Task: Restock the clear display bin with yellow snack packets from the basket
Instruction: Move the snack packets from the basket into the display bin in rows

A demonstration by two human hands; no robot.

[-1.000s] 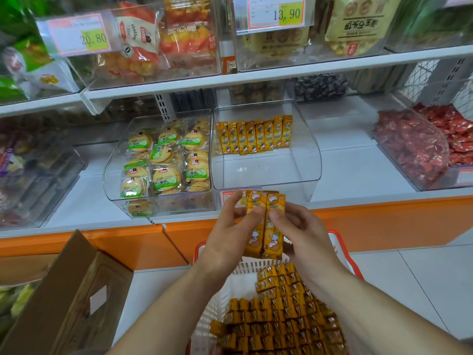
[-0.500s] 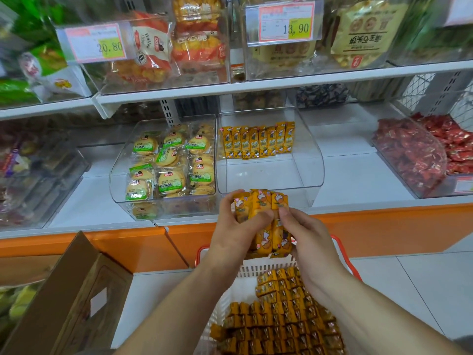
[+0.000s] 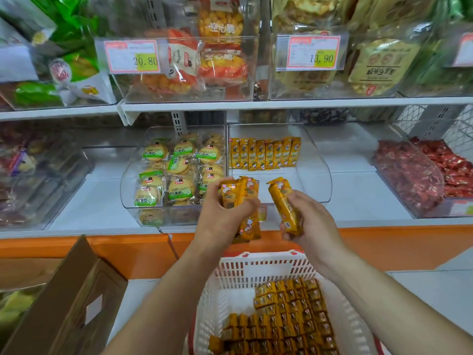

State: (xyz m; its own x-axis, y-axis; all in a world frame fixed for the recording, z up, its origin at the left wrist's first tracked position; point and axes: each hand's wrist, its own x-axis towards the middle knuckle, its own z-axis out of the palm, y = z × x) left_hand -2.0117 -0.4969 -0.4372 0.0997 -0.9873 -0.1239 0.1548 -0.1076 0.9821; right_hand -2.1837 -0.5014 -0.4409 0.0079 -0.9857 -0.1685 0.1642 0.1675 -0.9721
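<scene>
Ahead on white shelving [image 3: 102, 206], the clear curved plastic display bin [image 3: 316, 175] opens just beyond my right hand [image 3: 311, 221], gripping a near-upright yellow foil snack packet [image 3: 282, 203]; my left hand [image 3: 220, 216] clutches a bundle [image 3: 242, 193].

Bin mouth: the clear display bin [image 3: 321, 180] is open on top, with room above its low curved front wall and under the upper shelf edge [image 3: 307, 103].
Bin floor: bare from the front wall back to the row of yellow packets [image 3: 265, 155] along the rear.
Left flank: the cookie bin [image 3: 174, 175] stands against the side wall — no passage.
Right flank: bare white shelf [image 3: 353, 175] up to the red candy bin [image 3: 409, 175].
Approach: the left hand [image 3: 217, 219] grips a bundle of yellow packets [image 3: 245, 193] and the right hand [image 3: 314, 224] grips a yellow packet [image 3: 281, 203], both before the front wall — an open gap between them.
Below: basket [image 3: 268, 260]; cardboard box [image 3: 84, 298] to its left.
</scene>
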